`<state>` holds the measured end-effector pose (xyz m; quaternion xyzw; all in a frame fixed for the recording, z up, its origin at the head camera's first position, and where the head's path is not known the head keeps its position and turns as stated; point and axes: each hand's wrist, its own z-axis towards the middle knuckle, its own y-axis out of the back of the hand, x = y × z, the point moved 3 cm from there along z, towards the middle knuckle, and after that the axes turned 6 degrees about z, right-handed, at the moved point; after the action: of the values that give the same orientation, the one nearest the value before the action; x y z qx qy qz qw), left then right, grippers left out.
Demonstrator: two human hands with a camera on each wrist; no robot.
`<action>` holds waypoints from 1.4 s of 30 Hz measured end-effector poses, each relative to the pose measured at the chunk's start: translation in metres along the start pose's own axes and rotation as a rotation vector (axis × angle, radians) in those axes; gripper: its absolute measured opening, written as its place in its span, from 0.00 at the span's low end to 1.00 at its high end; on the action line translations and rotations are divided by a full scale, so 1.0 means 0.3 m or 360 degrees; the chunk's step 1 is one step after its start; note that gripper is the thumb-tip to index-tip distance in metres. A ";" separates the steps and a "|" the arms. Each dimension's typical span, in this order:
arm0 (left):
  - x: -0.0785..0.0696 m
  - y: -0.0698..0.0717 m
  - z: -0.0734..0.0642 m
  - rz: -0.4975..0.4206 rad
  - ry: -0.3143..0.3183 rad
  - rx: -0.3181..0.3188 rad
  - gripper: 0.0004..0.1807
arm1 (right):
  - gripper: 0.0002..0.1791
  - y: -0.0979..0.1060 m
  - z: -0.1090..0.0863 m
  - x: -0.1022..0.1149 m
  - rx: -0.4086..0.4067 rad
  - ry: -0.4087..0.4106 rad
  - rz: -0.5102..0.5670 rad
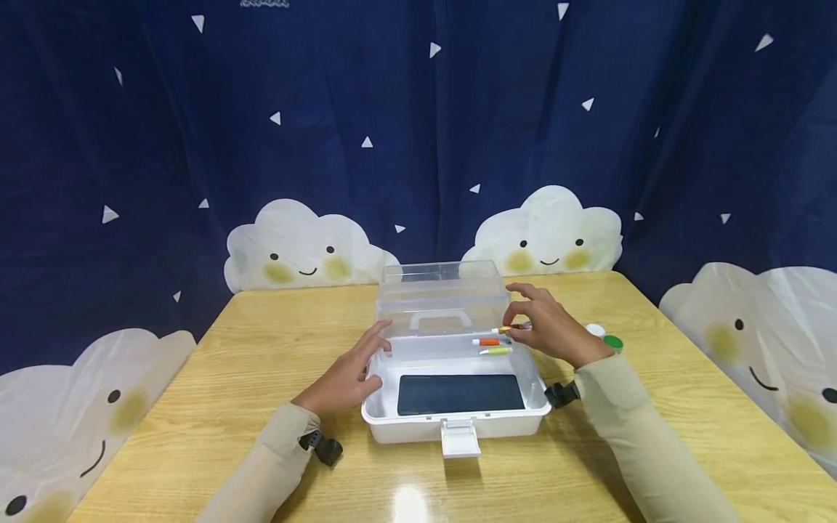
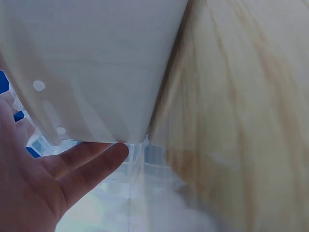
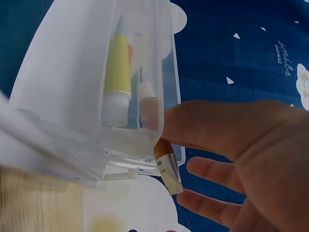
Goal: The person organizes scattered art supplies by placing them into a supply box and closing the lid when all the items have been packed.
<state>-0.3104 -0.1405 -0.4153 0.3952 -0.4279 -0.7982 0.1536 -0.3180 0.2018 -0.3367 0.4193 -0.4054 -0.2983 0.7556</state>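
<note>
A white plastic case (image 1: 405, 432) stands on the table with its clear lid (image 1: 441, 287) raised at the back. My right hand (image 1: 549, 323) pinches an amber pen (image 3: 167, 166) between thumb and fingers above the case's back right corner. Just below it, an orange pen (image 1: 488, 341) and a yellow-green pen (image 1: 496, 351) lie inside along the right of the back part. A dark flat rectangle (image 1: 461, 394) lies on the case floor near the front. My left hand (image 1: 346, 374) is at the case's left side, fingers extended and thumb apart, its fingertips by the edge (image 2: 79, 142).
To the right of the case, partly behind my right wrist, are a white round lid (image 1: 596, 330) and a green one (image 1: 612, 342). The case's white latch (image 1: 461, 439) hangs down at the front. A blue curtain (image 1: 418, 109) with clouds surrounds the wooden table (image 1: 275, 341).
</note>
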 end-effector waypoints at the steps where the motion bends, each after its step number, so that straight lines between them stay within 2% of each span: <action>1: 0.000 0.001 0.000 0.0001 0.0001 0.0001 0.25 | 0.04 0.000 0.001 0.000 0.0005 0.0006 -0.0001; 11: 0.000 0.005 0.001 0.0007 0.0000 0.0009 0.24 | 0.05 -0.002 0.004 0.002 0.0017 0.0076 -0.0030; 24: -0.007 0.006 0.000 0.0020 0.0003 -0.0007 0.24 | 0.04 -0.004 0.004 0.030 0.0126 0.0018 -0.0013; 36: -0.011 0.007 0.001 0.0023 0.0003 -0.0011 0.24 | 0.03 -0.008 0.001 0.038 0.0135 0.0030 -0.0020; 42: -0.011 0.006 0.001 0.0019 0.0012 -0.0015 0.24 | 0.03 -0.006 0.000 0.051 0.0168 0.0038 0.0029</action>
<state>-0.3087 -0.1395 -0.4121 0.3950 -0.4260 -0.7977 0.1619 -0.3107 0.1889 -0.3328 0.4585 -0.4152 -0.2646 0.7399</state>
